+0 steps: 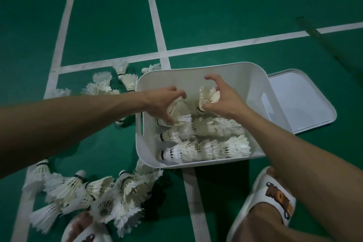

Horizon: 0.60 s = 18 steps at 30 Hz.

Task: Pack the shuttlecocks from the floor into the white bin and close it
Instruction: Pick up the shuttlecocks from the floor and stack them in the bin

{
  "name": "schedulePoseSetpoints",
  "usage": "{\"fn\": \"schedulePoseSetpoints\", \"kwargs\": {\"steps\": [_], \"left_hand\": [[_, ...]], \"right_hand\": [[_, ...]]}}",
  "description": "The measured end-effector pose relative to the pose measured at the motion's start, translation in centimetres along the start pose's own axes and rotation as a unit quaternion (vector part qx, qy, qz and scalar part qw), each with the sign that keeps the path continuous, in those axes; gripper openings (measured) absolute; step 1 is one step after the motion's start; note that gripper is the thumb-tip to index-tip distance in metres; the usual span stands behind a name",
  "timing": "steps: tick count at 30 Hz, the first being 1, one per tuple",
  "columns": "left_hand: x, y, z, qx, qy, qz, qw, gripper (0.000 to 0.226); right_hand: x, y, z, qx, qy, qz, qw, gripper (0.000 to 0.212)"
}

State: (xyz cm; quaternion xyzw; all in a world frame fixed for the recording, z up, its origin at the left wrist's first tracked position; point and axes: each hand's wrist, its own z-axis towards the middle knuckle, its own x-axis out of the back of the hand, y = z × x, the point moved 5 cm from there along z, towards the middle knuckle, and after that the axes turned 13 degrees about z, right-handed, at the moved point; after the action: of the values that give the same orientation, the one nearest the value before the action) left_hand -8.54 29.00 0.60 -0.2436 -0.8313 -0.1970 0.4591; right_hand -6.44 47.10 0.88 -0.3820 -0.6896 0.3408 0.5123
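The white bin (196, 76) stands open on the green court floor. Rows of nested shuttlecocks (206, 147) lie inside along its near side. My left hand (163, 104) reaches over the bin's left wall and grips a shuttlecock (179, 116) inside. My right hand (224, 98) holds another shuttlecock (208, 96) over the bin's middle, its feathers pointing up. Several loose shuttlecocks (94, 192) are piled on the floor at the lower left, and several more shuttlecocks (110, 84) lie left of the bin.
The bin's white lid (302, 102) lies flat on the floor just right of the bin. My feet in white slippers (275, 198) stand near the bottom edge. White court lines cross the floor. A dark pole (322, 41) lies at the upper right.
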Motion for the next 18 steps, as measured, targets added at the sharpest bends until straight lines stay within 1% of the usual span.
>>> {"fn": "schedulePoseSetpoints", "kwargs": {"steps": [1, 2, 4, 8, 10, 12, 14, 16, 18], "left_hand": [[-0.7, -0.1, 0.1, 0.003, -0.032, 0.025, 0.999, 0.092], [-1.2, -0.1, 0.4, 0.006, -0.045, 0.044, 0.998, 0.094], [-1.4, 0.1, 1.1, 0.003, -0.029, 0.064, 0.998, 0.088], [-1.5, 0.5, 1.8, 0.000, 0.016, 0.063, 0.998, 0.070], [-1.7, 0.4, 1.8, 0.003, 0.021, 0.062, 0.998, 0.068], [-1.8, 0.3, 1.8, 0.005, 0.024, 0.060, 0.998, 0.068], [-1.8, 0.1, 1.9, 0.007, 0.021, 0.052, 0.998, 0.068], [-1.9, -0.1, 1.9, 0.011, 0.015, 0.041, 0.999, 0.069], [-1.9, -0.1, 1.9, 0.010, 0.007, 0.032, 0.999, 0.070]], "right_hand": [[-0.3, 0.3, 0.1, -0.004, -0.003, 0.022, 1.000, 0.070], [-0.8, 0.5, 0.2, -0.008, -0.006, 0.044, 0.999, 0.064], [-1.7, 0.9, 0.3, -0.017, -0.013, 0.075, 0.997, 0.060], [-2.5, 1.6, 0.4, -0.037, -0.008, 0.093, 0.995, 0.066], [-3.1, 2.3, 0.3, -0.053, -0.022, 0.064, 0.996, 0.072], [-4.1, 2.6, 0.0, -0.060, -0.076, -0.013, 0.995, 0.081], [-4.4, 2.5, 0.1, -0.066, -0.108, -0.054, 0.991, 0.090], [-3.7, 2.0, 0.4, -0.066, -0.094, -0.053, 0.992, 0.093], [-3.1, 1.7, 0.8, -0.065, -0.084, -0.033, 0.994, 0.086]]}}
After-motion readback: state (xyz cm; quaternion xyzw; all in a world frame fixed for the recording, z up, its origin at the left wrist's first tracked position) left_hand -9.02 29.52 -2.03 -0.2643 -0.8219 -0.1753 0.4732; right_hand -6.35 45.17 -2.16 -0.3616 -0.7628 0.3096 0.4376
